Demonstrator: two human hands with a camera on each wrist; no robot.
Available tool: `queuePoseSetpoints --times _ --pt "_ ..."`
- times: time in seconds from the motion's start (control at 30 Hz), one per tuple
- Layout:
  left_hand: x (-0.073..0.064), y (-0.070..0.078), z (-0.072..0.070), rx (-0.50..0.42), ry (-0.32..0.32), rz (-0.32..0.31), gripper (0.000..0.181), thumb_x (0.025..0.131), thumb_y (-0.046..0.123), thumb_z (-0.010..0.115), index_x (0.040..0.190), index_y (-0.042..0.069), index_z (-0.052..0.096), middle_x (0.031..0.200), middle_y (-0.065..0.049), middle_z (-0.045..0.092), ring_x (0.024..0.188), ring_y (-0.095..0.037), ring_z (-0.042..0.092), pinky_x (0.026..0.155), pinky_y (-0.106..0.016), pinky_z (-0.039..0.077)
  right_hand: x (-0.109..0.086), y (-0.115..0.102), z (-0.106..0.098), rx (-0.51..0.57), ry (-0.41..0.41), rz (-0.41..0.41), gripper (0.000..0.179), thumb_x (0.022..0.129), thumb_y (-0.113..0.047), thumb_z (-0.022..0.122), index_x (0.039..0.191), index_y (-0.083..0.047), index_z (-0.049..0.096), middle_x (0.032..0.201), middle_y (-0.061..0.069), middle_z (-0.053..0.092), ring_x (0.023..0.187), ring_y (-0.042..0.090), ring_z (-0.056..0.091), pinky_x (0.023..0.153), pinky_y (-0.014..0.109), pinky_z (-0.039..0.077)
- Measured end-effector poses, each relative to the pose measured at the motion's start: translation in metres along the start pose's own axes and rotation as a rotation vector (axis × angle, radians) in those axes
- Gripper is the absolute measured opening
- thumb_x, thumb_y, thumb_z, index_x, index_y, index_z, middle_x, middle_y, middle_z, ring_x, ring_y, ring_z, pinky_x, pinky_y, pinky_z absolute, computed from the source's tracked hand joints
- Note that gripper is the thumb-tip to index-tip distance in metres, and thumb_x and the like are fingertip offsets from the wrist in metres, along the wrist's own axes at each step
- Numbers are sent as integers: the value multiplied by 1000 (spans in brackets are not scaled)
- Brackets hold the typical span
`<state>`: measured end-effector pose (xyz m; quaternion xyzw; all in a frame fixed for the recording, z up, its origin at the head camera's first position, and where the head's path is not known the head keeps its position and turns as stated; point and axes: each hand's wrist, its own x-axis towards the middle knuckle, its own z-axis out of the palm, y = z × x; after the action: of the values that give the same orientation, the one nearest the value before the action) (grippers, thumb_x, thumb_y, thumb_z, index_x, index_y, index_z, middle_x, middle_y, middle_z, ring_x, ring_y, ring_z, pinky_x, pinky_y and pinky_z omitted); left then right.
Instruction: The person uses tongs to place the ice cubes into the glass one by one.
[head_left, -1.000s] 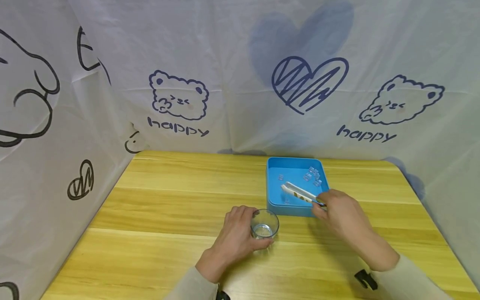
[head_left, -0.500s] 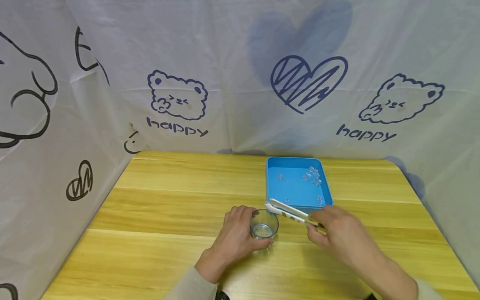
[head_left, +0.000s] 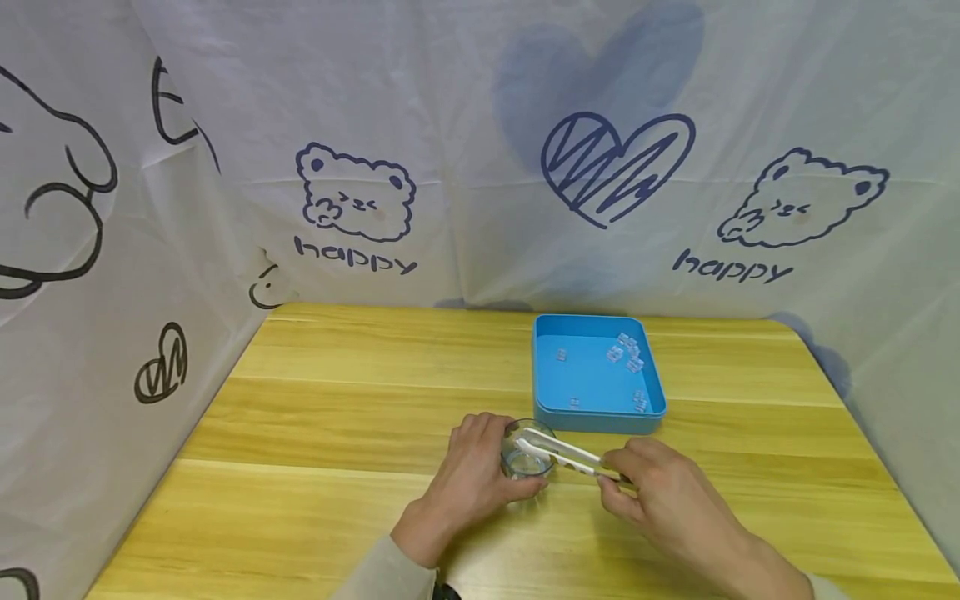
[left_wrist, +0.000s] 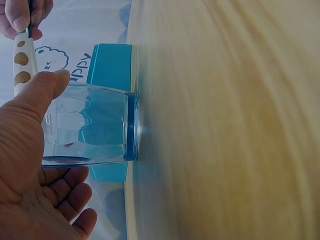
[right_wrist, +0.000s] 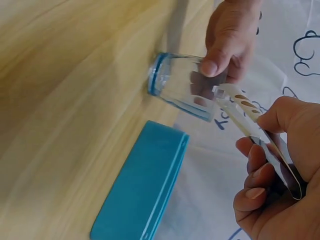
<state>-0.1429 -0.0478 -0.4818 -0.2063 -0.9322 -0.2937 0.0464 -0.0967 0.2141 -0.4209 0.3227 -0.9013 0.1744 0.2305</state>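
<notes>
My left hand holds a clear drinking glass upright on the table, thumb on the near side and fingers on the far side. The glass has a thick bluish base. In my right hand is a pair of tongs with white, brown-spotted ends and metal handles, pinched between thumb and fingers. Their tips reach over the mouth of the glass in the head view. In the right wrist view a small clear cube shows at the tips, right at the rim.
Behind the glass stands a shallow blue box. Several clear cubes are grouped at its back right, with others lying apart inside. A printed white cloth hangs behind the wooden table.
My right hand has brought the tongs from over the blue box leftward and toward me, and their tips are now over the glass. The left hand and glass have stayed in place.
</notes>
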Motion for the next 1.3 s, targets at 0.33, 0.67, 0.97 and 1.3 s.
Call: queuePoseSetpoints --times 0.33,0.67,0.97,1.3 --pt "-1 1 -1 -7 3 -4 80 76 55 91 131 4 63 118 -6 69 107 -23 57 99 -44 46 -5 4 3 -1 -1 9 12 80 -14 80 90 -15 74 79 -14 57 70 -4 41 55 13 38" --pt "-2 1 -2 -20 -3 -10 80 76 54 92 132 4 63 120 -6 68 108 -22 56 100 -44 46 -6 4 3 -12 -32 45 14 80 -15 82 92 -14 75 78 -15 56 70 -5 41 55 15 39" --pt "-1 0 -1 -27 -17 -22 79 77 54 91 132 4 63 121 -6 68 109 -22 56 102 -44 46 -6 4 3 -10 -26 48 14 80 -15 82 92 -13 75 77 -15 55 69 -5 41 54 15 39" --pt "-1 1 0 -28 -11 -18 79 76 52 92 131 5 62 119 -5 68 107 -21 55 99 -42 46 -2 6 -2 10 -6 74 15 80 -14 83 93 -13 76 77 -15 58 70 -3 44 55 17 42"
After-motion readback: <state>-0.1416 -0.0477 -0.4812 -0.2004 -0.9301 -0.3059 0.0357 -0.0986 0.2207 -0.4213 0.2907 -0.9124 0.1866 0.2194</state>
